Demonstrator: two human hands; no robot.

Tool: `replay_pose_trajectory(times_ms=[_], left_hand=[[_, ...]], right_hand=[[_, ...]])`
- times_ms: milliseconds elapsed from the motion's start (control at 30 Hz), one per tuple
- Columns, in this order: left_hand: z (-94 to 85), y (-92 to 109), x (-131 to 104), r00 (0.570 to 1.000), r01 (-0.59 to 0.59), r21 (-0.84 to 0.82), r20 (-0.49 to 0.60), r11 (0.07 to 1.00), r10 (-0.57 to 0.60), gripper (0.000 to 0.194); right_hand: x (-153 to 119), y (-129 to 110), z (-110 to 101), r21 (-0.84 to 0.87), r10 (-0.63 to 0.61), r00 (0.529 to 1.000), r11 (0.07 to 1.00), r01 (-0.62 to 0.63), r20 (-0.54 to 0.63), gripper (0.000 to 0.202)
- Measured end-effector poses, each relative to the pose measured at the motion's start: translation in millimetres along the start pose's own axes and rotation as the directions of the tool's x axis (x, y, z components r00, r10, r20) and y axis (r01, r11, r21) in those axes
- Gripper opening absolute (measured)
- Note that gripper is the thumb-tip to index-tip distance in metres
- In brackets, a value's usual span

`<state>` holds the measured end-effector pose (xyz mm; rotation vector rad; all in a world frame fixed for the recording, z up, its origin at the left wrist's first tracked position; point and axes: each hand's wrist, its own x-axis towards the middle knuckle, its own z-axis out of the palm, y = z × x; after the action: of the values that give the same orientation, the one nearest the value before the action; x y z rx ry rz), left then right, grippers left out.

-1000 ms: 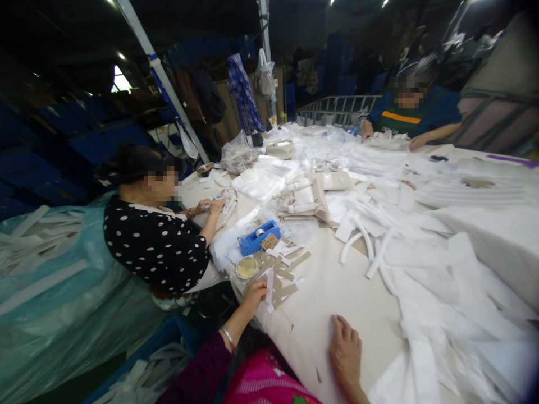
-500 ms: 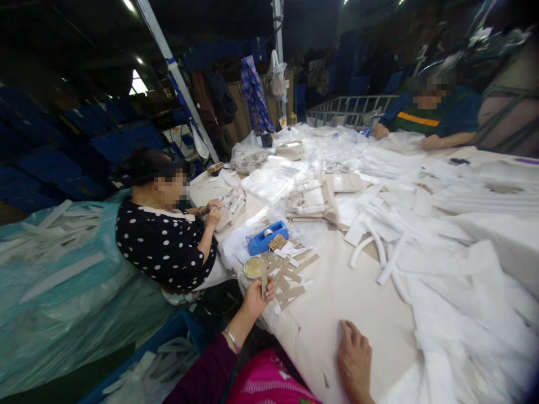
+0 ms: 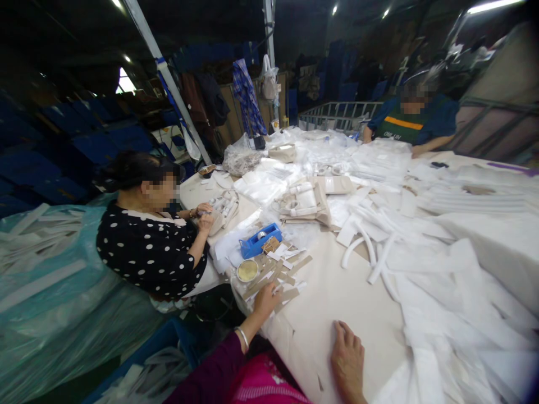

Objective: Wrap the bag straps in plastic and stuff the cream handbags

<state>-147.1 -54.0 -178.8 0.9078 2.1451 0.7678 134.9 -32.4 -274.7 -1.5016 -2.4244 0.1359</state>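
Observation:
My left hand [image 3: 266, 302] is lowered onto a loose pile of beige strips [image 3: 287, 278] and white slips at the table's near left edge. Its fingers are drawn together among the strips; what they grip, if anything, is hidden. Just beyond the hand sits a round tin of yellowish paste [image 3: 247, 271]. A blue tape dispenser [image 3: 261, 240] stands behind the pile, with a small brown block [image 3: 270, 245] against it. My right hand [image 3: 347, 354] rests on the cloth-covered table [image 3: 314, 314], open with fingers loosely bent and nothing in it.
Beige bags [image 3: 305, 202] lie mid-table. White foam strips [image 3: 381, 255] and sheets [image 3: 458, 292] cover the right side. One co-worker [image 3: 151, 235] at left handles a beige bag [image 3: 225, 210]; another person [image 3: 410, 118] sits at the far right. A blue bin [image 3: 181, 336] stands below left.
My left hand has lowered to the strip pile; the beige strip it held upright no longer stands up from its fingers. My right hand stays on the table. The view has shifted slightly right.

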Motion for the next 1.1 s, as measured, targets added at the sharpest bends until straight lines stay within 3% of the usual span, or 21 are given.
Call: replay_pose_trajectory(times_ms=[167,367,733,1000,1100], left_hand=[[22.7,9,-6,0.993,-0.114,0.297,0.036,0.948,0.108,0.028],[32.0,15,-7,0.98,-0.198,0.652,0.109,0.732,0.169,0.027],[34.5,26,9,0.989,-0.144,0.696,0.077,0.704,0.127,0.034],[7.9,36,23,0.991,0.024,0.674,-0.114,0.739,0.072,0.029],[0.8,39,25,0.978,0.024,0.682,-0.167,0.731,0.123,0.036]], right_hand=[[0,0,2,0.013,0.004,1.0,1.0,-0.004,-0.015,0.045],[0,1,2,0.004,-0.003,1.0,1.0,0.003,-0.015,0.045],[1,0,4,0.02,-0.004,0.999,1.0,0.005,-0.047,0.046],[1,-1,2,0.022,0.008,1.0,1.0,-0.007,-0.029,0.046],[2,-2,-1,0.029,0.011,1.0,1.0,-0.01,-0.023,0.047]])
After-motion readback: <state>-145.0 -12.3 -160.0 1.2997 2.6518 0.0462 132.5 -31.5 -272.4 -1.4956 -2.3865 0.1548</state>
